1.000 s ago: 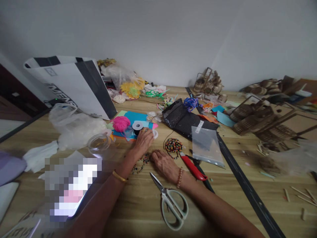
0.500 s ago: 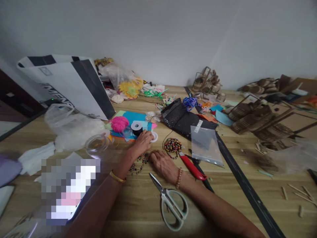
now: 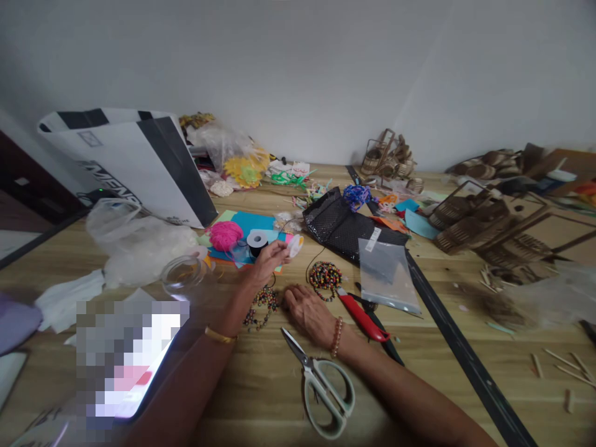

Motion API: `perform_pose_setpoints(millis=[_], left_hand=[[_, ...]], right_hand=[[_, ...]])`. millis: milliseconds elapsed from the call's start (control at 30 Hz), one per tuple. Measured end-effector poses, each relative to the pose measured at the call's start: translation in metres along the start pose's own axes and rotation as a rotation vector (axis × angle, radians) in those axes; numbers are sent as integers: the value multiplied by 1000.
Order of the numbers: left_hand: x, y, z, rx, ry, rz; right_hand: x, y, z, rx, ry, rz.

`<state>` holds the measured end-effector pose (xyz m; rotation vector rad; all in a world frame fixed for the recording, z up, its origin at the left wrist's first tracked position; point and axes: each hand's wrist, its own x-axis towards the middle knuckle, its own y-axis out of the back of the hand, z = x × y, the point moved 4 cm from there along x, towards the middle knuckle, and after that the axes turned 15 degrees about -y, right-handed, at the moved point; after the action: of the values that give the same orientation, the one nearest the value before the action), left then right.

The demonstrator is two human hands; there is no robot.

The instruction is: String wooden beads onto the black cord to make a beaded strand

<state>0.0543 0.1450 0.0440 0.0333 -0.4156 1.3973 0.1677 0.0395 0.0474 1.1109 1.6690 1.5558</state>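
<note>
My left hand [image 3: 269,261] holds a small white spool [image 3: 295,245] pinched in its fingertips, lifted a little off the wooden table [image 3: 261,385]. A black thread spool [image 3: 257,241] stands just left of it on coloured paper sheets [image 3: 251,222]. My right hand [image 3: 310,311] lies palm down on the table with fingers curled near a string of dark beads [image 3: 261,302]. A coil of multicoloured beads [image 3: 325,275] rests just beyond my right hand. White-handled scissors [image 3: 321,382] lie near my right wrist.
A red-handled tool [image 3: 362,317] and a clear zip bag [image 3: 387,274] lie to the right. A pink yarn ball [image 3: 225,235], a glass jar [image 3: 182,275], plastic bags [image 3: 139,239] and a white paper bag [image 3: 135,164] fill the left. Wooden models [image 3: 493,223] crowd the right.
My left hand has picked the small white spool up from the table beside the black spool and raised it. My right hand has stayed in place.
</note>
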Motion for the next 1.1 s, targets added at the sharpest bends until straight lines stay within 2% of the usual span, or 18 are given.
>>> perform_pose_setpoints(millis=[100,233,433,600,700,800,900,967,1100], left_hand=[[-1,-4,4,-266,64,81],[1,-6,14,-430,81,110],[11,4,37,-478,0,236],[16,12,69,-448,-118,261],[18,13,78,-452,-116,316],[19,7,66,-461,35,360],[19,-4,38,-479,211,344],[20,-9,19,-455,243,299],[20,-10,-14,-188,240,206]], right_hand=[[0,0,0,-6,1,8],[1,0,-1,-12,7,17],[0,0,0,6,11,4],[1,-1,1,12,-4,-7],[1,0,0,12,-1,-13],[1,2,-1,7,-8,-31],[1,3,-1,-11,-2,-35],[1,3,-1,-17,4,-19],[0,2,-1,-17,14,-5]])
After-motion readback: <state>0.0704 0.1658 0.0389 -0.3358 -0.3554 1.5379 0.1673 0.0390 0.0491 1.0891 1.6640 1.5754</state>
